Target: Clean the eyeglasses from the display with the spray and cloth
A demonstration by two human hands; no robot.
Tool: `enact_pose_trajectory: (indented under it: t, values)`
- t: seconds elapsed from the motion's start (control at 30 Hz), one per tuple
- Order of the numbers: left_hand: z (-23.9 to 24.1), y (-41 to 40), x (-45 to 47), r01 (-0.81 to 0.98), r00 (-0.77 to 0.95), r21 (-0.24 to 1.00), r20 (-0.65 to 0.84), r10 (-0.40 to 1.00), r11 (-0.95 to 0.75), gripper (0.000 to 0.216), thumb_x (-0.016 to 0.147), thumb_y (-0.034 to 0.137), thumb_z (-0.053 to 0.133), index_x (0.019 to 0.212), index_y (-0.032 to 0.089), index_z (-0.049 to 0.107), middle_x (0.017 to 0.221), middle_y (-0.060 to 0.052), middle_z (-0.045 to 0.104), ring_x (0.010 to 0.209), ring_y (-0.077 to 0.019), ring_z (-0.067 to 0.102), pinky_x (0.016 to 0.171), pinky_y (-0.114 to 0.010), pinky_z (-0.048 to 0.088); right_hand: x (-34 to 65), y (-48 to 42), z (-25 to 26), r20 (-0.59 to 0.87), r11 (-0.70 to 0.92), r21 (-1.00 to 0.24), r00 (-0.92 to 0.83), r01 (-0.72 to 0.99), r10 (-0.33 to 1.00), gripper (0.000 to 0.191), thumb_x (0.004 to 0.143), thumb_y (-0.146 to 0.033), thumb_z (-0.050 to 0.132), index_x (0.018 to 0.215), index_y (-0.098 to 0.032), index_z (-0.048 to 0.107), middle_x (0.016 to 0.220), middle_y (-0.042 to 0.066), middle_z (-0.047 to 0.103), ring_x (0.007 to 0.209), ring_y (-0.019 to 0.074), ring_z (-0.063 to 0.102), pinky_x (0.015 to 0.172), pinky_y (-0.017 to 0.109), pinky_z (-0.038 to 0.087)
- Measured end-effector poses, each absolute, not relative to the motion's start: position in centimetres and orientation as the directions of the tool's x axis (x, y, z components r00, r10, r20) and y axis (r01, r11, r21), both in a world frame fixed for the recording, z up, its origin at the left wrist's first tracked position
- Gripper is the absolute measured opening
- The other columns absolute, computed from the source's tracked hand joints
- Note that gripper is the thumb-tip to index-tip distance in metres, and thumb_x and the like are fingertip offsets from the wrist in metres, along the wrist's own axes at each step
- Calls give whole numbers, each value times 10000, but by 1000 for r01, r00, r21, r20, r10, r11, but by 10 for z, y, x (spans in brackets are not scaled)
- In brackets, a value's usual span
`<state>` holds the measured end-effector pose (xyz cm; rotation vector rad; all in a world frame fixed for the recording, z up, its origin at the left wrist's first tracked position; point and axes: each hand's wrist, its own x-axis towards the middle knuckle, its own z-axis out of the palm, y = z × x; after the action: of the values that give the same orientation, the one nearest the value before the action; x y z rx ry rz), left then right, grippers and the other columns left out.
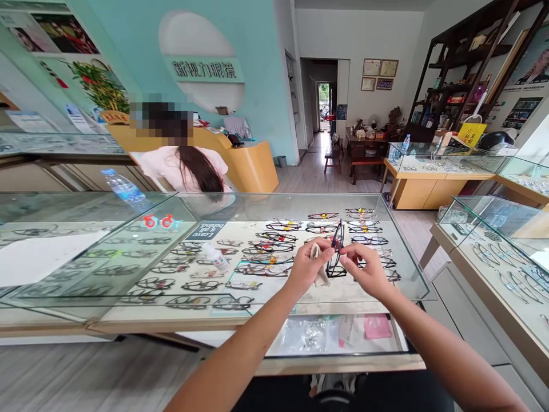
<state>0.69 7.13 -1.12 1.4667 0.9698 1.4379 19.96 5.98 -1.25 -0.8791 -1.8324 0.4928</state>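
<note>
Above the glass display case, a pair of dark-framed eyeglasses [336, 246] is held on edge between my two hands. My left hand [307, 262] is closed, pinching one side of the frame, with a beige cloth [321, 276] gathered in the same grip. From the other side, the fingers of my right hand [365, 268] close on the frame. Exactly which part each fingertip presses is hard to make out. Beneath the hands, several rows of eyeglasses [269, 247] lie inside the case.
A small white bottle [215, 257] and red round-framed glasses [158, 221] stand left of my hands. Farther left are a water bottle [124, 187] and white paper [47, 257]. An open drawer [401, 337] holds plastic bags below. A person [189, 166] sits beyond the case.
</note>
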Motion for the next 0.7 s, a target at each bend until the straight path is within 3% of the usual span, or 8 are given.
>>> enact_pose_trajectory:
  t: [0.27,0.5,0.63,0.7]
  values:
    - [-16,67,7,-40,55,930,367,929,-365,394,772,583,905,837,217,776,899,-51,749,872,-225,702,815,-357,575,193,53,-7,544,573,-778,-179,257,820,399,1028,-581,653,837,-232,683,657,-11,620,589,143,529,573,295,459]
    - [-13,65,7,-64,61,919,393,917,-389,324,768,487,933,901,219,810,964,-68,801,922,-234,752,870,-356,621,201,53,3,501,521,-808,-144,277,853,419,987,-613,684,813,-232,701,642,-12,628,587,146,531,579,299,452]
    - [-13,70,5,-60,-7,926,374,928,-373,321,779,480,929,922,213,822,970,-66,810,921,-225,765,880,-345,619,211,57,3,459,440,-833,-23,335,888,337,1019,-538,652,901,-227,708,556,-55,539,523,140,473,569,307,408]
    - [-15,72,5,-47,-29,931,360,932,-361,328,788,484,920,938,209,826,982,-72,816,923,-225,769,880,-344,615,216,60,3,459,402,-832,66,383,886,280,1051,-481,608,1003,-224,708,595,-45,593,531,145,503,595,316,429]
